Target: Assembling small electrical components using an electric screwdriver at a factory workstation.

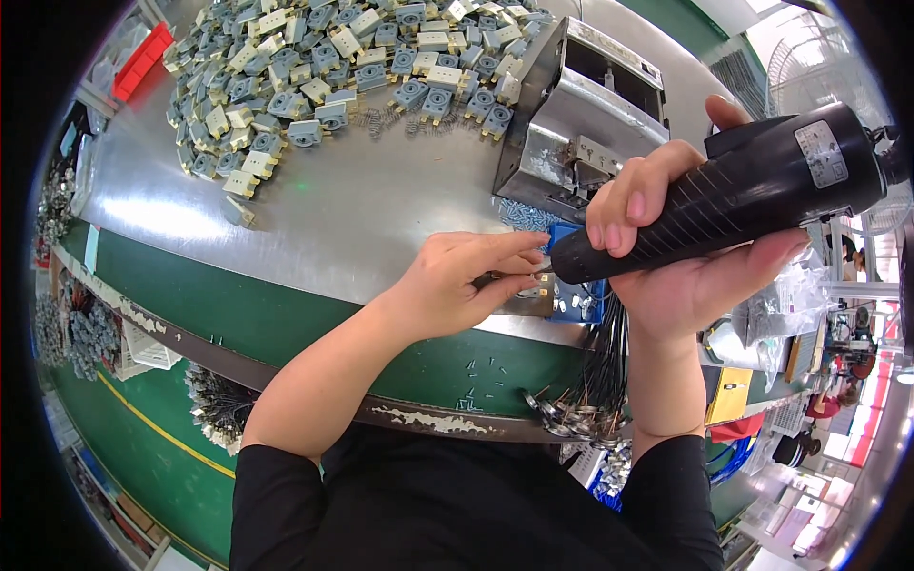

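My right hand [671, 290] is wrapped round the thick body of a black electric screwdriver [752, 190], which lies slanted with its nose pointing left and down. My left hand [443, 281] is at that nose, thumb and fingers closed round something small that I cannot make out. Under these fingertips a small block with brass-coloured parts [538, 293] shows in part. Beside it a blue tray [597, 309] holds small metal pieces. The screwdriver's tip is mostly hidden by my left fingers.
A large heap of grey and cream plastic parts [352, 71] covers the back of the metal table, with springs [376, 122] at its edge. A metal box-shaped machine [595, 109] stands behind my right hand, near loose screws [524, 215]. Black cables [609, 366] hang at the front edge.
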`<state>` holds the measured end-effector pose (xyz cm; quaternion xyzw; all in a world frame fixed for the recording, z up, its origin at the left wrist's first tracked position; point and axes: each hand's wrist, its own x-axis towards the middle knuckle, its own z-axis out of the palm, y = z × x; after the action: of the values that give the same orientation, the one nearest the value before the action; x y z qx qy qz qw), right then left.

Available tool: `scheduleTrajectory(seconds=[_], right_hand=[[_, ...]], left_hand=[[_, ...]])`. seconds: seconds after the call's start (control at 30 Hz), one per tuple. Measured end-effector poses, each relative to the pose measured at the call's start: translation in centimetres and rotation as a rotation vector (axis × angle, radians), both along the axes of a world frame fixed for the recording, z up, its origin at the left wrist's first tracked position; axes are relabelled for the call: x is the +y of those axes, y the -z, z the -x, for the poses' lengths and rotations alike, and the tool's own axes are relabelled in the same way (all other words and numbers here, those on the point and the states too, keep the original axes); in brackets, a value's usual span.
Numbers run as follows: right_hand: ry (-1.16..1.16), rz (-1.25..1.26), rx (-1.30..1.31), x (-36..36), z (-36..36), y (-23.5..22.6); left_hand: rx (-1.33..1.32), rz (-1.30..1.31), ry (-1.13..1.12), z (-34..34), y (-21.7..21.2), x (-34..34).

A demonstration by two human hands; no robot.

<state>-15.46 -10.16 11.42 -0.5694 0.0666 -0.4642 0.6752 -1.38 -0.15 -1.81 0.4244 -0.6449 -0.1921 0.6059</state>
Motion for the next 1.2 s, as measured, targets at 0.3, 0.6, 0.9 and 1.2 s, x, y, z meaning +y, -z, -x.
scheduleTrajectory(seconds=[0.3, 0.6, 0.9, 1.2], right_hand=[[-0.003, 0.024, 0.035, 0.08, 0.06, 0.32], [0.008, 0.082, 0.073, 0.11, 0.18, 0.13], [-0.038, 0.057, -0.009, 0.28, 0.09, 0.31], [-0.001, 0.064, 0.047, 0.46, 0.04, 0.37]], left_hand=[[0.006, -0.028, 0.025, -0.12, -0.44, 0.26], [0.023, -0.020, -0.001, -0.01, -0.29, -0.02], [0.009, 0.011, -0.006, -0.03, -0.08, 0.11], [-0.054, 0.018, 0.008, -0.06, -0.45, 0.44]])
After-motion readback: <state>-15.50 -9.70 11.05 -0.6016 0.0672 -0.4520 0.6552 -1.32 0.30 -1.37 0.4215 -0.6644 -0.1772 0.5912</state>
